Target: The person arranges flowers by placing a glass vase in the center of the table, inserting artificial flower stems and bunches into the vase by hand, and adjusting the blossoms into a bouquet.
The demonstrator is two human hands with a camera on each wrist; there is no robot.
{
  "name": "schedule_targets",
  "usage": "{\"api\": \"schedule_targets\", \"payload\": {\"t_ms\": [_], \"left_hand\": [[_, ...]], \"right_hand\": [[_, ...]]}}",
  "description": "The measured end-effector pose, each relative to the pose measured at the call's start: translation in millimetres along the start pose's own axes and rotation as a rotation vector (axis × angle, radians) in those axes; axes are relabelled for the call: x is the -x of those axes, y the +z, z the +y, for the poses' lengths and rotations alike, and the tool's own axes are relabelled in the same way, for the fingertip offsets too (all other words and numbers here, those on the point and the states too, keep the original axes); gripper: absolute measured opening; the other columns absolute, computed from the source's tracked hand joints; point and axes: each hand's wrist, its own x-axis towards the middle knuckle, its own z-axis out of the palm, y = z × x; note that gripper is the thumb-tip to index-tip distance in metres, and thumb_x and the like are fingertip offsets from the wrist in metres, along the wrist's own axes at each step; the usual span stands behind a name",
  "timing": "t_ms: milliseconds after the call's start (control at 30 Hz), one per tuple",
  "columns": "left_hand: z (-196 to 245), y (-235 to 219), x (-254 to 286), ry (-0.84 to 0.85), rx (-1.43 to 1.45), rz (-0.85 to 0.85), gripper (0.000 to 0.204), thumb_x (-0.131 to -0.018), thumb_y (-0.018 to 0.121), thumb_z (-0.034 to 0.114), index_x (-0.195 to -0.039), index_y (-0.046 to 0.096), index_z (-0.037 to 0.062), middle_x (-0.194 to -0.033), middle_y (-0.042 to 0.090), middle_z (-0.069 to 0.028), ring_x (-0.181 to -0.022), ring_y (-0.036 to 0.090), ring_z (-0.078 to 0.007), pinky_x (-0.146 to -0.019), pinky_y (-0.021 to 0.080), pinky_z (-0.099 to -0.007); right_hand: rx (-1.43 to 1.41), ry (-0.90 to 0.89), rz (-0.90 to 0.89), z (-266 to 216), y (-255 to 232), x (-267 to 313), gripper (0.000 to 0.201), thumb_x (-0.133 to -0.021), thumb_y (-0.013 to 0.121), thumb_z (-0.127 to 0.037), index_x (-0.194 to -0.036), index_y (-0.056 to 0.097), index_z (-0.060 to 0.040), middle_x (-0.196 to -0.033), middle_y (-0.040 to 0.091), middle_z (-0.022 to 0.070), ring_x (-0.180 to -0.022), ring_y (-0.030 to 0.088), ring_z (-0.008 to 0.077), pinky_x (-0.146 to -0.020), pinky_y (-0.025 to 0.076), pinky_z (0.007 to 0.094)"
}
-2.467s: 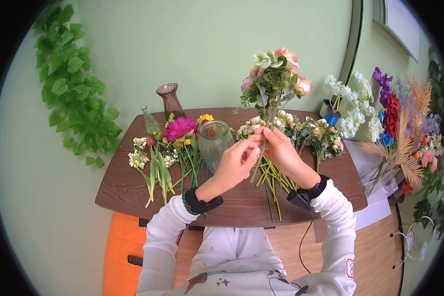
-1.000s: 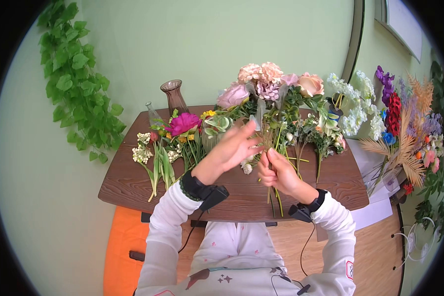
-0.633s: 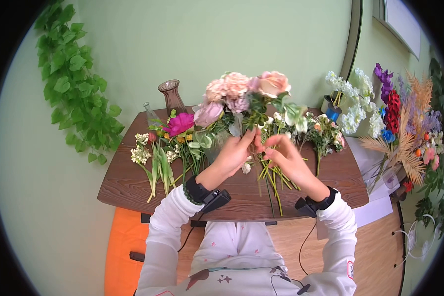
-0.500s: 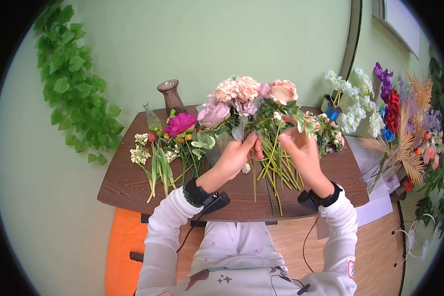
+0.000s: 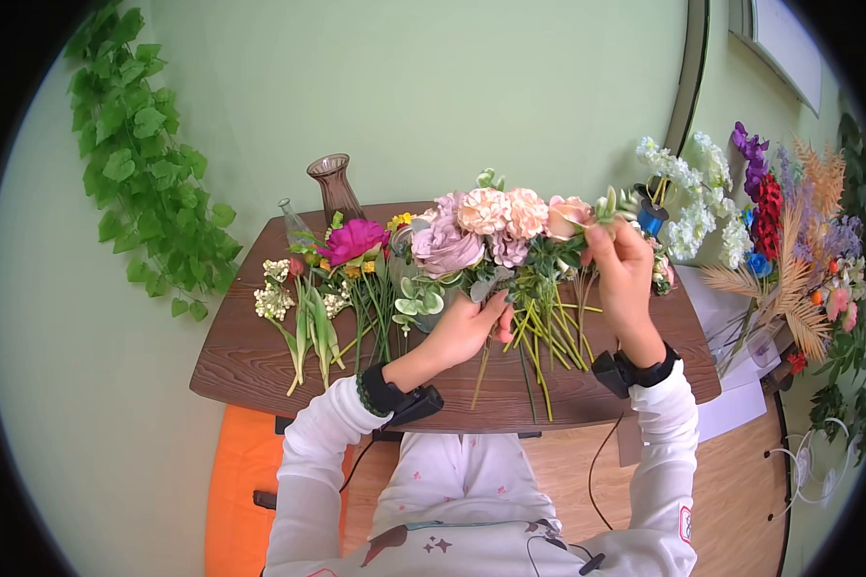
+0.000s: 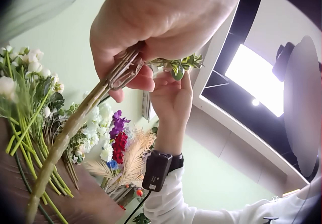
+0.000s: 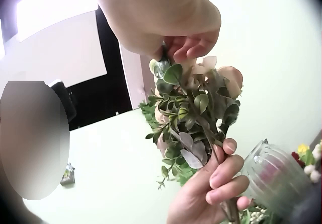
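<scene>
My left hand [image 5: 467, 335] grips the gathered stems of a flower bouquet [image 5: 447, 248] held over the table. The bouquet has a mauve rose, peach and lilac hydrangea-like heads, a peach rose and green leaves, its blooms tipped toward the head camera. In the left wrist view the thick brownish stem [image 6: 75, 118] runs down out of the fist. At the bouquet's right side my right hand [image 5: 627, 284] pinches a small leafy sprig [image 5: 614, 205]. Thumb and fingers meet at those leaves in the right wrist view, just above the peach rose [image 7: 230, 80].
A ribbed clear glass vase [image 7: 271, 171] stands behind the bouquet, mostly hidden from the head. Behind are a brown vase [image 5: 332, 188] and a small bottle [image 5: 293, 226]. Loose flowers lie left, around a magenta bloom [image 5: 353, 242]; green stems [image 5: 539, 337] lie right.
The bouquet has come lower and tilted its blooms toward me. My left hand now holds the stems alone. My right hand has left the stems and risen to the leaves at the right.
</scene>
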Motion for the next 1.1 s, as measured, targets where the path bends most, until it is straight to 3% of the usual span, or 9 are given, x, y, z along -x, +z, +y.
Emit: {"api": "schedule_targets", "payload": {"t_ms": [33,200,433,500,633,700,900,967,1100], "left_hand": [[1,-1,1,-0.039,0.006,-0.047,0.021,-0.096,0.036,0.016,-0.099,0.046,-0.0020,-0.075,0.050,-0.0036,-0.064,0.054,-0.0121,-0.070,0.052,-0.0320],[10,-2,3,-0.039,-0.008,-0.045,0.024,-0.096,0.038,0.021,-0.103,0.048,-0.0003,-0.075,0.054,-0.0054,-0.064,0.056,-0.0134,-0.067,0.052,-0.0310],[10,-7,-1,-0.084,0.154,0.061,0.034,-0.095,0.042,0.028,-0.108,0.052,-0.0021,-0.084,0.062,-0.0109,-0.077,0.064,-0.0175,-0.066,0.053,-0.0270],[10,-5,-3,-0.088,0.170,0.080,0.035,-0.095,0.043,0.028,-0.111,0.051,-0.0017,-0.086,0.063,-0.0112,-0.076,0.064,-0.0177,-0.066,0.053,-0.0269],[14,0,-4,-0.106,0.120,0.060,0.036,-0.094,0.043,0.029,-0.114,0.050,-0.0010,-0.090,0.063,-0.0115,-0.080,0.063,-0.0179,-0.068,0.052,-0.0266],[17,4,-3,-0.118,0.045,0.029,0.037,-0.094,0.044,0.029,-0.117,0.049,0.0001,-0.093,0.062,-0.0111,-0.085,0.062,-0.0177,-0.071,0.051,-0.0262],[18,7,-2,-0.149,0.009,0.000,0.038,-0.094,0.043,0.032,-0.118,0.046,0.0018,-0.100,0.060,-0.0112,-0.088,0.062,-0.0179,-0.072,0.050,-0.0265],[20,5,-1,-0.138,0.064,0.024,0.037,-0.095,0.041,0.032,-0.115,0.046,0.0015,-0.100,0.060,-0.0124,-0.088,0.062,-0.0193,-0.072,0.051,-0.0282],[19,3,-3,-0.137,0.132,0.035,0.039,-0.096,0.038,0.033,-0.113,0.046,-0.0012,-0.102,0.060,-0.0142,-0.088,0.062,-0.0198,-0.070,0.052,-0.0282]], "right_hand": [[0.055,0.016,-0.038,0,-5,-3,0.015,-0.087,0.058,-0.017,-0.087,0.060,-0.0015,-0.074,0.053,-0.0035,-0.063,0.046,0.0040,-0.056,0.036,0.0182],[-0.202,0.348,-0.045,-4,-13,-13,0.025,-0.089,0.053,-0.028,-0.083,0.061,-0.0050,-0.067,0.052,-0.0045,-0.060,0.045,0.0021,-0.055,0.036,0.0179],[-0.264,0.331,-0.069,13,-21,-15,0.026,-0.089,0.053,-0.026,-0.102,0.057,-0.0042,-0.080,0.056,0.0006,-0.069,0.050,0.0067,-0.062,0.040,0.0213],[-0.136,0.124,0.051,1,-7,-14,0.036,-0.081,0.062,-0.025,-0.109,0.053,-0.0032,-0.099,0.055,0.0059,-0.089,0.051,0.0139,-0.076,0.043,0.0284],[0.090,-0.134,-0.025,-16,8,-12,0.049,-0.070,0.071,-0.024,-0.111,0.053,-0.0034,-0.111,0.051,0.0089,-0.105,0.046,0.0214,-0.088,0.039,0.0342],[0.634,-0.384,-0.241,-21,5,-16,0.058,-0.062,0.076,-0.024,-0.112,0.053,-0.0054,-0.109,0.053,0.0091,-0.106,0.046,0.0254,-0.090,0.037,0.0375],[0.796,-0.288,-0.242,-21,15,-13,0.054,-0.064,0.075,-0.023,-0.111,0.054,-0.0087,-0.100,0.057,0.0082,-0.099,0.049,0.0263,-0.090,0.032,0.0374],[0.739,-0.291,-0.264,-15,9,-15,0.049,-0.069,0.072,-0.013,-0.113,0.051,-0.0039,-0.104,0.056,0.0093,-0.092,0.055,0.0197,-0.079,0.044,0.0293],[0.430,-0.135,-0.231,-16,8,-19,0.042,-0.073,0.068,-0.009,-0.111,0.052,-0.0030,-0.090,0.060,0.0053,-0.081,0.057,0.0140,-0.076,0.044,0.0268]]}}
